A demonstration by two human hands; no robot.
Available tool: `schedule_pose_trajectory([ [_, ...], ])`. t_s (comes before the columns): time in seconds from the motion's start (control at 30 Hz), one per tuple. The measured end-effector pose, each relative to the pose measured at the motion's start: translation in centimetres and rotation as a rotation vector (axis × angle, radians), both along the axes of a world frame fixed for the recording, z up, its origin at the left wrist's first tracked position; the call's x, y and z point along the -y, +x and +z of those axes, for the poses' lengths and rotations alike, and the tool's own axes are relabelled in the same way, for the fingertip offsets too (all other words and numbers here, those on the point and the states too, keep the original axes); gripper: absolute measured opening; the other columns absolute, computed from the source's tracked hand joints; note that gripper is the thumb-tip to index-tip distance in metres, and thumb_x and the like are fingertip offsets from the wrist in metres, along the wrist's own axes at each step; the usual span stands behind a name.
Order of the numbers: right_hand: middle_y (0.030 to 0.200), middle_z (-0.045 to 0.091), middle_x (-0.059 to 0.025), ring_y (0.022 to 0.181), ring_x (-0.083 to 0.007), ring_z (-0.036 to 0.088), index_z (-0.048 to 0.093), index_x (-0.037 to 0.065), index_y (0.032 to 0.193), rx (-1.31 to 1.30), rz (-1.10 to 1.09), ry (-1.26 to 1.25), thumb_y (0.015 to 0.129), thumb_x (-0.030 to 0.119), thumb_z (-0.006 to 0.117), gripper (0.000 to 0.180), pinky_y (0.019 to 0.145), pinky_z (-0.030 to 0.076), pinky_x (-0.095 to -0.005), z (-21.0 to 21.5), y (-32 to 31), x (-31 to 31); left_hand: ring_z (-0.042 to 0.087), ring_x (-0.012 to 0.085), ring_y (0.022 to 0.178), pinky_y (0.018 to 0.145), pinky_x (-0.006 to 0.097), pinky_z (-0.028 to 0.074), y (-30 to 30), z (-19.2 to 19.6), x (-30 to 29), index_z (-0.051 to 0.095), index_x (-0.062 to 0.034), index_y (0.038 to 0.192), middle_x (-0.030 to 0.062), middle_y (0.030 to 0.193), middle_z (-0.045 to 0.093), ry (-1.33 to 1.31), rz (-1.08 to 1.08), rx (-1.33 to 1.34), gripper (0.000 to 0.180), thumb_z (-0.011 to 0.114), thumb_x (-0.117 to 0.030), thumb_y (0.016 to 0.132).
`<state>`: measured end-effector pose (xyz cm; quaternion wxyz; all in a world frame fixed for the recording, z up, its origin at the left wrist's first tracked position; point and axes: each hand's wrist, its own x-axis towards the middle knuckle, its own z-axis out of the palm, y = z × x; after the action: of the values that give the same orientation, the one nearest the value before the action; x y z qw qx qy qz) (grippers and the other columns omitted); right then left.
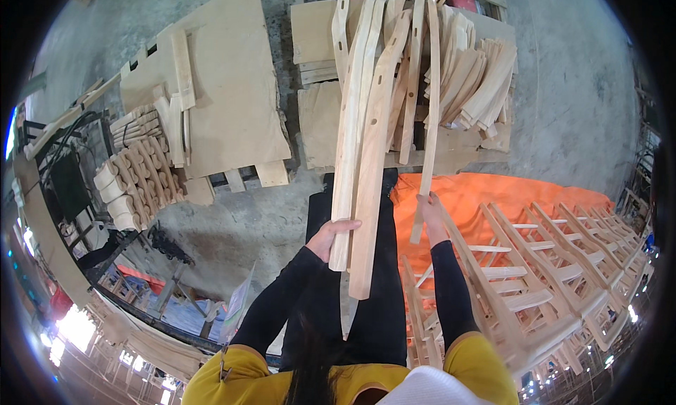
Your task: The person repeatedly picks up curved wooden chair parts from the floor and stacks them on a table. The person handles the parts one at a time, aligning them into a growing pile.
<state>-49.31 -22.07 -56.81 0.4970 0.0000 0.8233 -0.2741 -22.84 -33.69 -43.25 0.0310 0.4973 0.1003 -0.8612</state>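
1. Left hand (334,240) was closed on a bundle of long wooden pieces (372,148), thumb over the top; near ends hung above the dark trousers (377,264), far ends reached toward the cardboard-topped pallet (318,120) (exact piece count: couldn't tell, they overlapped).
2. Likely risk: bundle fanning or slipping. Cause: one hand gripped close to the near ends, with long lengths running out beyond it; the widest piece looked held mostly by the thumb.
3. Right hand (432,211) was narrow, pinching a slim wooden strip (431,102) near its lower end. Could have twisted or dipped; cause, a small grip far off its middle.
4. Strip's lower end sat close to the wooden frames (521,287) over the orange sheet (510,189). Knock or scratch seemed possible if it swung right.
5. Far ends overlapped, in view, the zone by the curved slats (486,81); contact couldn't be confirmed. A sideways sweep might have caught that stack, since its pieces leaned loosely together.
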Motion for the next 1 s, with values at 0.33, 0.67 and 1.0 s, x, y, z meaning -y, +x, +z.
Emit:
schedule_pose_trajectory([
  [0.33,0.129,0.059,-0.0149,0.113,-0.0233,0.061,0.05,0.004,0.135,0.827,-0.157,-0.307,0.091,0.053,0.063,0.068,0.095,0.05,-0.0383,0.3,7.3,18.8,0.068,0.0252,0.092,0.083,0.037,0.054,0.4,-0.4,-1.9,0.054,0.0096,0.121,0.0162,0.101,0.067,-0.272,-0.16,0.139,0.059,0.074,-0.028,0.08],
  [0.67,0.13,0.058,-0.0173,0.113,-0.0294,0.061,0.049,0.001,0.137,1.204,-0.284,-0.414,0.093,0.057,0.056,0.072,0.096,0.052,-0.0438,1.7,12.1,16.4,0.066,0.0449,0.089,0.077,0.047,0.054,0.8,8.6,-4.3,0.048,0.008,0.102,0.0298,0.097,0.063,-0.697,-0.785,0.908,0.06,0.076,-0.037,0.073],
  [1.0,0.13,0.06,-0.0154,0.114,-0.0291,0.062,0.048,0.0,0.137,1.218,-0.061,-0.345,0.096,0.039,0.06,0.058,0.099,0.05,-0.0414,13.7,17.4,10.1,0.062,0.0461,0.094,0.078,0.049,0.052,3.1,18.2,-16.5,0.042,0.006,0.117,0.0281,0.103,0.061,-0.77,-0.606,1.115,0.071,0.079,-0.036,0.073],
])
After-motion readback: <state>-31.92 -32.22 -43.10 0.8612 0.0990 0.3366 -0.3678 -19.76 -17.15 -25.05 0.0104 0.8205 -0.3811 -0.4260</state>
